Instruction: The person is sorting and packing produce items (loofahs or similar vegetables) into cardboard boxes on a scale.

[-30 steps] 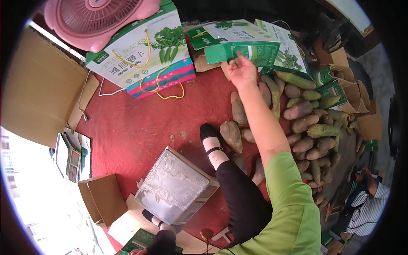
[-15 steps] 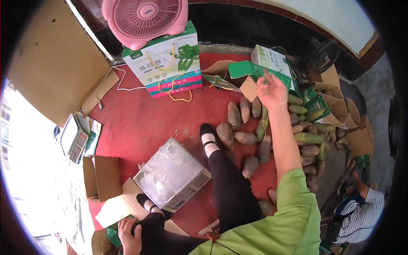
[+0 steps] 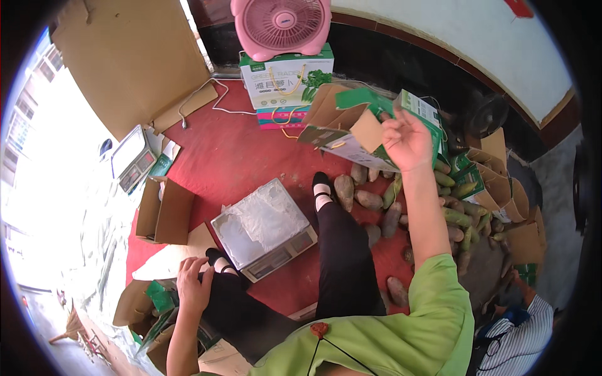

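At twelve o'clock, a pink fan (image 3: 285, 22) atop a white-and-green printed carton (image 3: 266, 78), with a pink-and-teal box (image 3: 269, 119) underneath. Toward eleven, a white cord (image 3: 233, 109) trailing over the red floor covering (image 3: 210, 153), plug end near the foot of a tall brown cardboard sheet (image 3: 125, 62) at ten. At nine, a scale with a pale plate (image 3: 133, 153); just below, a small open brown box (image 3: 174, 213). At eight, a broom (image 3: 73, 323). At four, partly cut off, a person in a striped top (image 3: 523, 335). At two, a dark round object (image 3: 488, 117), details unclear, near a white wall (image 3: 476, 44) with a black lower band (image 3: 401, 50).
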The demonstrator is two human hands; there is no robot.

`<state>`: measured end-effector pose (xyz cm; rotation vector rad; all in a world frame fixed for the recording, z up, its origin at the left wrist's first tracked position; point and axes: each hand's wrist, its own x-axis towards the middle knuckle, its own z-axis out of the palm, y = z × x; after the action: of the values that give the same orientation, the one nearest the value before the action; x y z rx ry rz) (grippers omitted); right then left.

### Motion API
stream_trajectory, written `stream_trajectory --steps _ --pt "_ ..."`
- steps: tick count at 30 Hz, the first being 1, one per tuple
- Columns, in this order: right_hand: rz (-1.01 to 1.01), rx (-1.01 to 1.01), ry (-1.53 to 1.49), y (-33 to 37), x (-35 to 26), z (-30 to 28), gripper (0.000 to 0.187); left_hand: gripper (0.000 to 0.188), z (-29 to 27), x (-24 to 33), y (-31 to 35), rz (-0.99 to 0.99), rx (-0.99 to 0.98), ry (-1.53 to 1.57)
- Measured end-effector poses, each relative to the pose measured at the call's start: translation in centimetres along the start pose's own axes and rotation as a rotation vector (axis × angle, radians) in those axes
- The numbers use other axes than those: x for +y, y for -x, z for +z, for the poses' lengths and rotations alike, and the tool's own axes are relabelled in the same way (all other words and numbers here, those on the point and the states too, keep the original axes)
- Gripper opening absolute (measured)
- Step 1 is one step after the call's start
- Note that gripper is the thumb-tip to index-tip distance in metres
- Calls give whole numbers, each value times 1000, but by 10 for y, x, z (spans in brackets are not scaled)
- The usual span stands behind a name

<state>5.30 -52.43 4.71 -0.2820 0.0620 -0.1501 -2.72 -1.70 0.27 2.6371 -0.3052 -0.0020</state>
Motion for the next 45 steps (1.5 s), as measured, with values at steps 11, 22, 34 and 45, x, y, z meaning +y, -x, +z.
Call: stream_trajectory --steps 11,22,34,45 --pt "483 -122 8 45 133 67 25 53 -2 -23 8 4 112 29" --pt "727 -132 37 36 187 50 22 17 -17 -42 -21 -69 304 154" --pt "581 122 537 -16 152 -7 11 17 -13 26 -43 230 401 -369" --pt "446 287 1098 -32 160 -94 18 18 65 69 -38 428 276 -439"
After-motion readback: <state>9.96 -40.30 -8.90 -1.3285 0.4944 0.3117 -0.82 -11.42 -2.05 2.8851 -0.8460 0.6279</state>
